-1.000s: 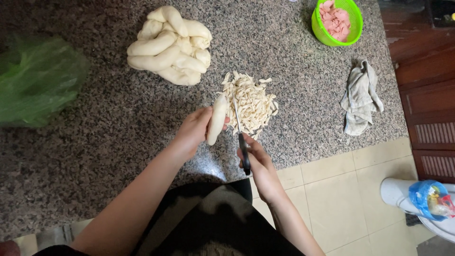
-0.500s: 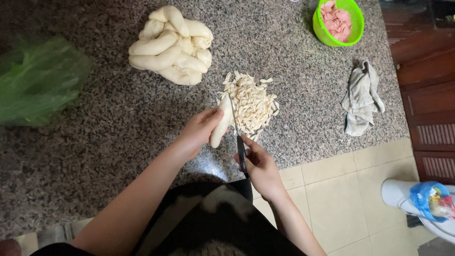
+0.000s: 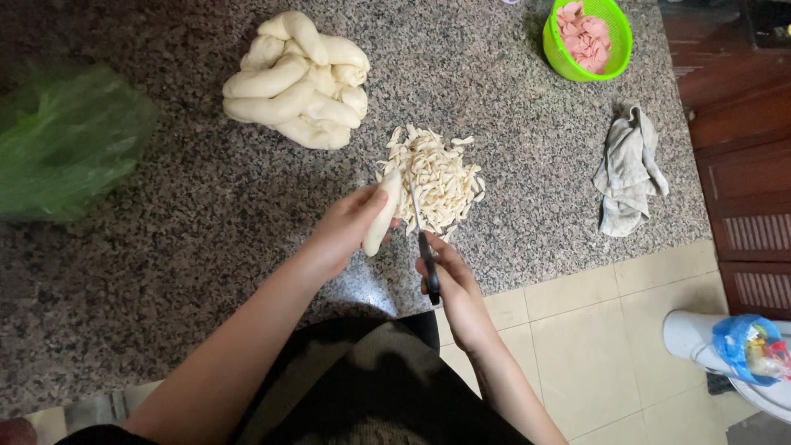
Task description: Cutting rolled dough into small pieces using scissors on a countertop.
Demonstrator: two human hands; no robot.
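Observation:
My left hand (image 3: pixel 346 227) holds a pale dough roll (image 3: pixel 382 216) upright over the speckled granite counter (image 3: pixel 165 247). Just right of it, my right hand (image 3: pixel 449 276) grips the black handle of a knife (image 3: pixel 420 235), whose blade points up along the roll's tip. Behind the blade lies a heap of small cut dough strips (image 3: pixel 437 177). A pile of uncut dough rolls (image 3: pixel 297 82) sits farther back on the counter.
A green plastic bag (image 3: pixel 66 140) lies at the counter's left. A green basket of pink meat pieces (image 3: pixel 587 37) stands at the back right, a crumpled grey cloth (image 3: pixel 630 169) below it. Wooden cabinets (image 3: pixel 741 148) and tiled floor (image 3: pixel 593 346) are to the right.
Both hands have shifted slightly toward the heap of cut strips, and the knife blade has come up against the roll's tip.

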